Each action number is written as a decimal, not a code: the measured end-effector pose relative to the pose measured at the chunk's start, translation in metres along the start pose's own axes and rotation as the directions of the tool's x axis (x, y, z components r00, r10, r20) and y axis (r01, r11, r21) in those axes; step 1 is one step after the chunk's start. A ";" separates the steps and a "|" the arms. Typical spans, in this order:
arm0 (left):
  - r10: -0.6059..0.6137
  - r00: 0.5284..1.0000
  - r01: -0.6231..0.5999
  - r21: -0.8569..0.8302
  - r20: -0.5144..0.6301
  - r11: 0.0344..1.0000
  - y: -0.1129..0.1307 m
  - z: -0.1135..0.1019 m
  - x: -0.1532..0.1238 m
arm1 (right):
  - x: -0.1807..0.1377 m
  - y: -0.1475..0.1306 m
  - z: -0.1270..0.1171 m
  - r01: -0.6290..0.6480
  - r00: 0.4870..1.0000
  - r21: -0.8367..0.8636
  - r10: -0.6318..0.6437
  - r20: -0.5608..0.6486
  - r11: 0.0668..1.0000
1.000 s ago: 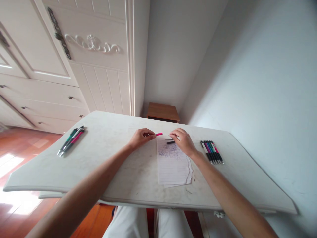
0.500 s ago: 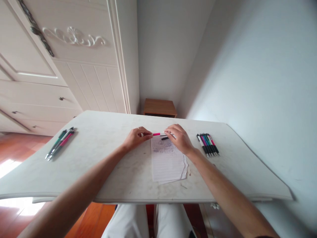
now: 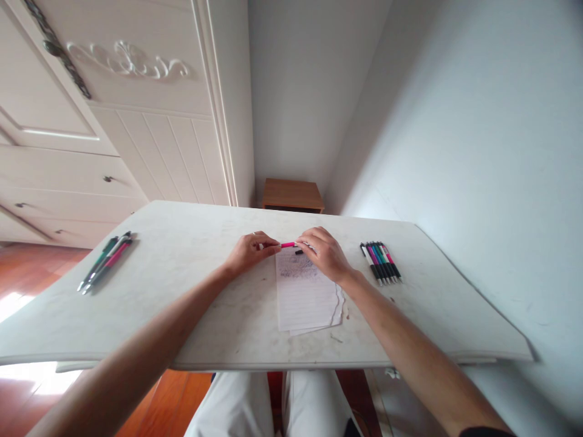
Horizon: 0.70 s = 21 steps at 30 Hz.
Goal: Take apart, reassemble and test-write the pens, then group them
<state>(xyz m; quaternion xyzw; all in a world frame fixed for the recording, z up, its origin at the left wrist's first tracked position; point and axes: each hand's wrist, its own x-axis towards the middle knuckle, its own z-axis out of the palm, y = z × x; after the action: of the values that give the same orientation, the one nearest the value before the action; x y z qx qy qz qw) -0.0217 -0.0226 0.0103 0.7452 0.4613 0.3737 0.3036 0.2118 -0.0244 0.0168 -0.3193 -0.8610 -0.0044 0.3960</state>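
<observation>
A pink pen barrel (image 3: 288,245) spans the gap between my two hands above the top edge of the paper. My left hand (image 3: 255,247) pinches its left end between thumb and fingers. From the other side, the fingertips of my right hand (image 3: 322,250) close on the pen's right end; what else lies within them is hidden. Just below the barrel, a small black pen part (image 3: 299,252) shows on the paper, partly covered by my right hand. The lined sheets (image 3: 307,303) under my hands carry dense scribbles near the top and have a torn right edge.
Several pens (image 3: 381,262) lie in a row on the right side of the white table (image 3: 204,340). More pens (image 3: 105,264), green, silver and pink, lie at the left. Beyond stand a wooden cabinet (image 3: 293,194) and a white wardrobe (image 3: 177,145); a wall (image 3: 478,182) borders the right.
My right hand has come closer to the pink barrel. The pale and thin dark piece that showed between the barrel and my right fingers is now out of sight.
</observation>
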 end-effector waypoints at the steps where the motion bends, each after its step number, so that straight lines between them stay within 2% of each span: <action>1: 0.000 1.000 0.000 -0.001 0.002 1.000 0.000 0.000 0.000 | 0.000 0.000 0.000 0.001 1.000 0.001 -0.001 0.001 1.000; 17: 0.022 1.000 -0.022 0.004 -0.006 1.000 -0.002 0.001 0.001 | -0.001 0.003 -0.003 -0.009 0.999 0.038 0.010 -0.031 0.999; 21: -0.018 1.000 0.017 -0.063 -0.015 0.998 -0.006 -0.001 0.002 | -0.003 0.011 -0.007 -0.047 0.998 0.011 0.048 -0.042 0.999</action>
<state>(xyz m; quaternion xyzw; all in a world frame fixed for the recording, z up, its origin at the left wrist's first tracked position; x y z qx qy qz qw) -0.0243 -0.0185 0.0067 0.7283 0.4580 0.3913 0.3266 0.2239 -0.0188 0.0169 -0.3375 -0.8446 0.0025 0.4157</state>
